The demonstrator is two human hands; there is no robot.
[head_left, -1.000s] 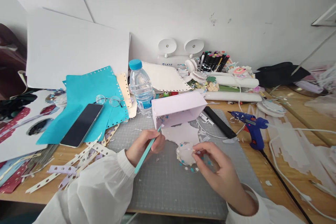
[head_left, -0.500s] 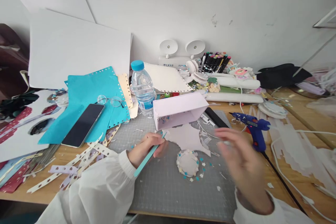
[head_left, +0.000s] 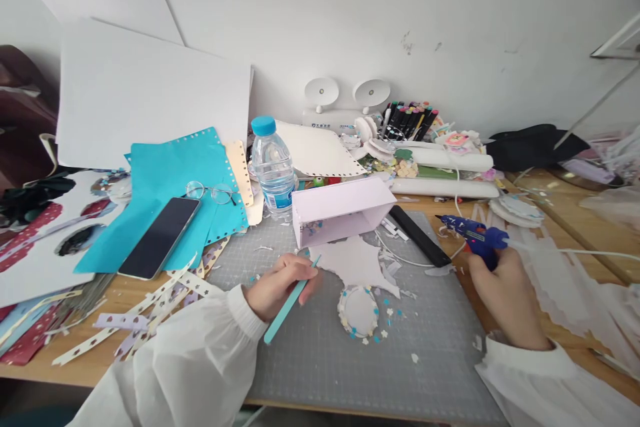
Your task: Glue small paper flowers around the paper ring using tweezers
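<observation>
by white wall [head_left: 400, 7], grey mat [head_left: 320, 367], glue gun [head_left: 475, 235]

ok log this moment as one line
left hand: holds teal stick | right hand: grips blue glue gun | decorated round piece: on gray mat | lilac box: on mat

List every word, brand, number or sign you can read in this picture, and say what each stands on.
No text reads clearly enough to quote.
Twin-headed light: dark characters and blue marks on its base, too small to read.
Bottle: print on its blue label, too small.
Glue gun: pale marks, too blurred to tell.
</observation>
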